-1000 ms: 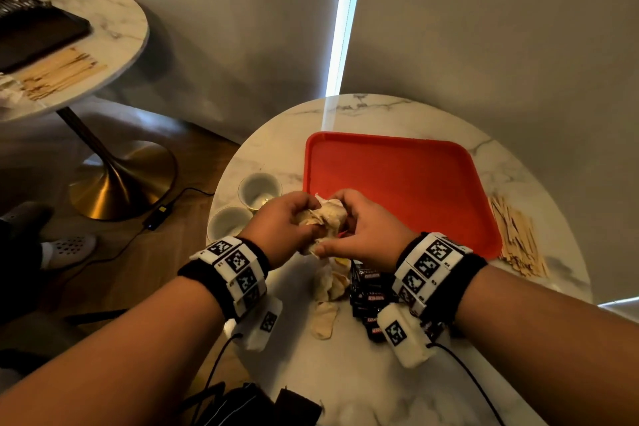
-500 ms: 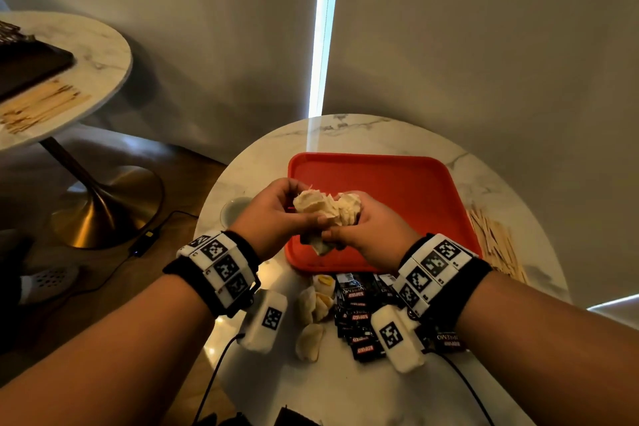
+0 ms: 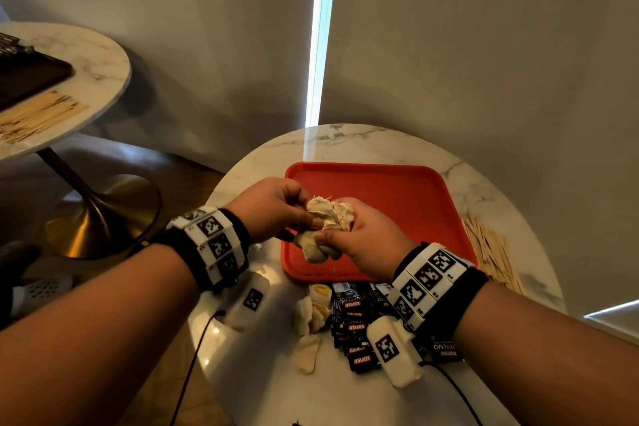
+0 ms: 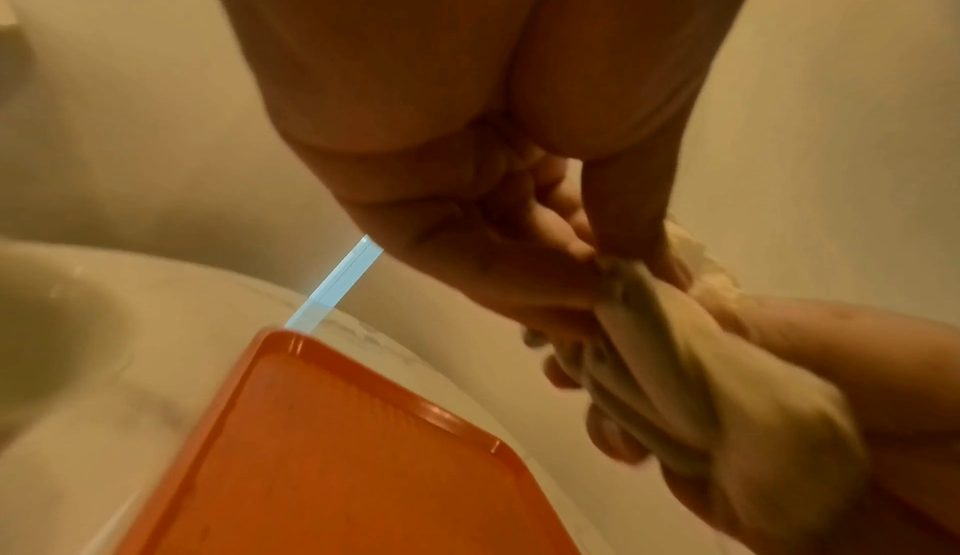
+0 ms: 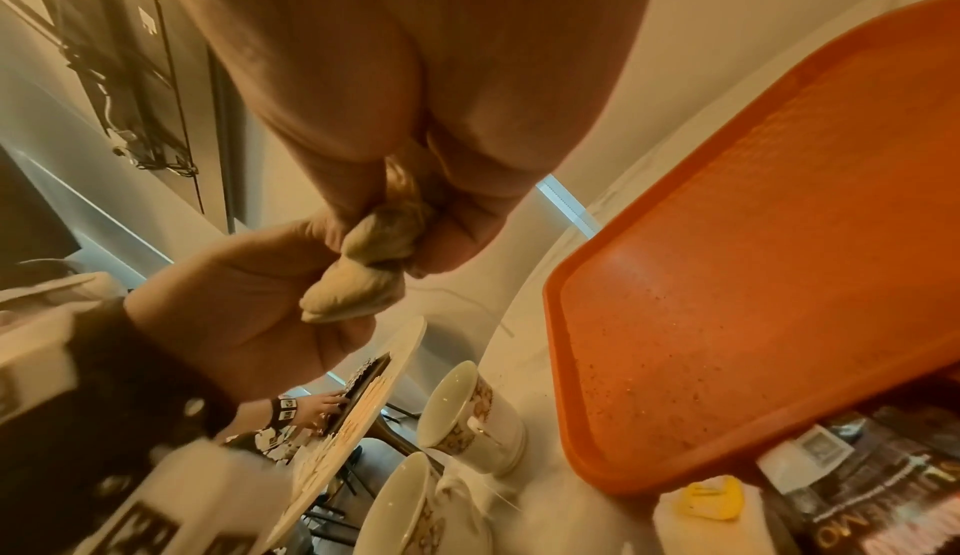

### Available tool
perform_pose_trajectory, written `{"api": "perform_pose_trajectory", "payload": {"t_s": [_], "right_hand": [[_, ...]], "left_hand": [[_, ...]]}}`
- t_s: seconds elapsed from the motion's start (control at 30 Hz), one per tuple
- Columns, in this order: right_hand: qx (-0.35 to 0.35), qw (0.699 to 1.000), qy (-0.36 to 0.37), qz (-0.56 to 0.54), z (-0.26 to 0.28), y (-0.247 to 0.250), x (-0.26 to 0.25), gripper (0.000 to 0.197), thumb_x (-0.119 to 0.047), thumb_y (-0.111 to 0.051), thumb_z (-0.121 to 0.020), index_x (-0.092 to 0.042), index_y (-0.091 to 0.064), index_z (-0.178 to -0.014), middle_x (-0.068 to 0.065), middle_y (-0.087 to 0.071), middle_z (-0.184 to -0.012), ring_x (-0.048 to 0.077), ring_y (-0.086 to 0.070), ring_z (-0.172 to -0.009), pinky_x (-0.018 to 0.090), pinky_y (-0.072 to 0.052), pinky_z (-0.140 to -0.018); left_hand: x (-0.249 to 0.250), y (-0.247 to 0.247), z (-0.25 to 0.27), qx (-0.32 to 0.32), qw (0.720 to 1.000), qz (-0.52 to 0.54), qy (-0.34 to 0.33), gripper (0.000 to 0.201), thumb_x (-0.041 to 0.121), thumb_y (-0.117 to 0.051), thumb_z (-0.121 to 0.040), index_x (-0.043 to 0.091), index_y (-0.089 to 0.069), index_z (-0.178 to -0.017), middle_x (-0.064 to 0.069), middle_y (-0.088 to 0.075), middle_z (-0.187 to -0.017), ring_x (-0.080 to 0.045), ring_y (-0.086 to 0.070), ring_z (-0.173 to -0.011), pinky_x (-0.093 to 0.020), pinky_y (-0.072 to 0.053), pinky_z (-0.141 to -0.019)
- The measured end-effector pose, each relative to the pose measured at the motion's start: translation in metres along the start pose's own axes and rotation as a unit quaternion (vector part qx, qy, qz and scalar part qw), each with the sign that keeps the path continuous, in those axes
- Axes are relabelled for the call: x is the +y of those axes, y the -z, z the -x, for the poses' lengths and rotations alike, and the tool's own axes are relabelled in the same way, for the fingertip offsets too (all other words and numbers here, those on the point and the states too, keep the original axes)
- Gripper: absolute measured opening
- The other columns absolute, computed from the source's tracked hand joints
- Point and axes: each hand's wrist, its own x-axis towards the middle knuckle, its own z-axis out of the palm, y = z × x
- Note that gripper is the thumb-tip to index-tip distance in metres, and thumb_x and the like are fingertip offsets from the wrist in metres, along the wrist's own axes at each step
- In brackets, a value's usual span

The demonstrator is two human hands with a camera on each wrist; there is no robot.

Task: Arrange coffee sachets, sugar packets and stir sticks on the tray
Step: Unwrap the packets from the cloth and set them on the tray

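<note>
Both hands meet over the near left corner of the red tray (image 3: 408, 197), which lies on the round marble desk (image 3: 345, 145); the left hand (image 3: 273, 211) has its fingers curled and pinches the upper side of a cream bunch of sugar packets (image 3: 328, 214); the right hand (image 3: 363, 235) is wrapped round the same bunch from the other side, its thumb pressed against the lower end, which droops below the fingers; in the left wrist view the bunch (image 4: 670, 363) runs between the two hands, and in the right wrist view its rounded end (image 5: 358, 289) sticks out beneath the curled fingers; the tray's floor is bare in all three views.

Just off the tray's near edge, more loose sugar packets (image 3: 311, 318) lie scattered on the desk; right beside them, partly under the right wrist, black coffee sachets (image 3: 356, 332) lie in an overlapping pile; off the tray's right edge a spread of wooden stir sticks (image 3: 491, 249) lies on the desk; to the tray's left, two patterned cups (image 5: 467, 412) stand on the desk, seen only from the right wrist.
</note>
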Motion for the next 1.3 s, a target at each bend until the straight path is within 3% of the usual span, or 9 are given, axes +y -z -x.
{"api": "perform_pose_trajectory", "payload": {"t_s": [0.1, 0.23, 0.5, 0.63, 0.77, 0.9, 1.03, 1.13, 1.3], "right_hand": [[0.013, 0.999, 0.007, -0.034, -0.001, -0.005, -0.007, 0.028, -0.003, -0.071, -0.088, -0.018, -0.060, -0.109, 0.022, -0.071, -0.101, 0.028, -0.069, -0.080, 0.049, -0.058, -0.078], [0.042, 0.998, 0.011, -0.055, -0.007, -0.007, -0.013, 0.026, -0.011, -0.075, -0.085, -0.019, -0.064, -0.106, 0.020, -0.073, -0.099, 0.042, -0.071, -0.088, 0.056, -0.057, -0.081], [0.053, 0.994, 0.037, -0.083, -0.013, 0.022, -0.035, 0.024, -0.012, -0.068, -0.093, -0.012, -0.064, -0.117, 0.012, -0.075, -0.099, 0.028, -0.072, -0.082, 0.038, -0.059, -0.074], [0.075, 0.989, 0.052, -0.118, -0.025, 0.059, -0.043, 0.028, -0.012, -0.069, -0.090, -0.005, -0.062, -0.117, 0.016, -0.073, -0.097, 0.026, -0.069, -0.076, 0.035, -0.055, -0.068], [0.054, 0.991, 0.075, -0.098, -0.040, 0.087, -0.048, 0.017, 0.000, -0.066, -0.090, -0.001, -0.064, -0.108, 0.018, -0.070, -0.090, 0.025, -0.067, -0.073, 0.033, -0.051, -0.061], [-0.001, 0.995, 0.098, 0.000, -0.046, 0.099, -0.063, 0.014, 0.001, -0.064, -0.090, 0.010, -0.059, -0.100, 0.019, -0.060, -0.081, 0.025, -0.055, -0.067, 0.033, -0.047, -0.059], [0.018, 0.978, 0.119, 0.173, -0.041, 0.105, -0.077, 0.009, -0.003, -0.067, -0.087, 0.001, -0.062, -0.093, 0.008, -0.059, -0.068, 0.014, -0.053, -0.056, 0.025, -0.047, -0.052], [0.047, 0.941, 0.140, 0.305, -0.046, 0.101, -0.071, 0.017, -0.015, -0.070, -0.087, -0.001, -0.063, -0.093, 0.015, -0.067, -0.081, 0.015, -0.056, -0.067, 0.042, -0.053, -0.068], [0.061, 0.931, 0.165, 0.319, -0.039, 0.078, -0.034, 0.027, -0.022, -0.082, -0.077, -0.008, -0.069, -0.097, 0.011, -0.073, -0.091, 0.015, -0.063, -0.076, 0.042, -0.055, -0.083]], "left_hand": [[0.019, 0.019, -0.011, -0.060, 0.995, -0.073, 0.021, 0.021, 0.010, -0.080, -0.081, 0.006, -0.071, -0.100, -0.010, -0.077, -0.090, -0.019, -0.074, -0.077, -0.025, -0.057, -0.061], [0.046, 0.038, -0.029, -0.127, 0.980, -0.152, 0.037, 0.015, 0.011, -0.080, -0.081, 0.014, -0.073, -0.094, -0.007, -0.077, -0.092, -0.015, -0.071, -0.078, -0.026, -0.053, -0.065], [0.103, 0.044, -0.064, -0.183, 0.963, -0.196, 0.001, 0.018, 0.016, -0.089, -0.065, 0.022, -0.074, -0.072, 0.003, -0.070, -0.074, -0.006, -0.062, -0.068, -0.027, -0.042, -0.065], [0.106, 0.015, -0.077, -0.154, 0.985, -0.030, -0.064, 0.029, 0.015, -0.080, -0.069, 0.011, -0.066, -0.094, -0.009, -0.068, -0.090, -0.020, -0.065, -0.083, -0.036, -0.054, -0.080], [0.086, -0.025, -0.081, -0.113, 0.963, 0.237, -0.059, 0.056, 0.017, -0.060, -0.075, 0.004, -0.049, -0.129, -0.024, -0.060, -0.099, -0.033, -0.058, -0.078, -0.043, -0.051, -0.069], [0.079, -0.038, -0.075, -0.166, 0.945, 0.267, -0.092, 0.031, 0.033, -0.061, -0.083, 0.015, -0.067, -0.107, -0.012, -0.062, -0.081, -0.026, -0.061, -0.078, -0.046, -0.056, -0.077], [0.077, -0.043, -0.077, -0.125, 0.946, 0.262, -0.144, 0.034, 0.012, -0.062, -0.087, 0.001, -0.061, -0.119, -0.020, -0.068, -0.092, -0.036, -0.063, -0.094, -0.036, -0.057, -0.074], [0.069, -0.047, -0.070, -0.088, 0.951, 0.262, -0.141, 0.025, 0.010, -0.057, -0.096, 0.001, -0.062, -0.119, -0.013, -0.070, -0.081, -0.035, -0.064, -0.099, -0.035, -0.055, -0.085], [0.035, -0.066, -0.052, -0.090, 0.943, 0.285, -0.144, 0.020, 0.008, -0.045, -0.100, 0.003, -0.061, -0.111, -0.013, -0.060, -0.082, -0.021, -0.053, -0.072, -0.025, -0.057, -0.062]]}}
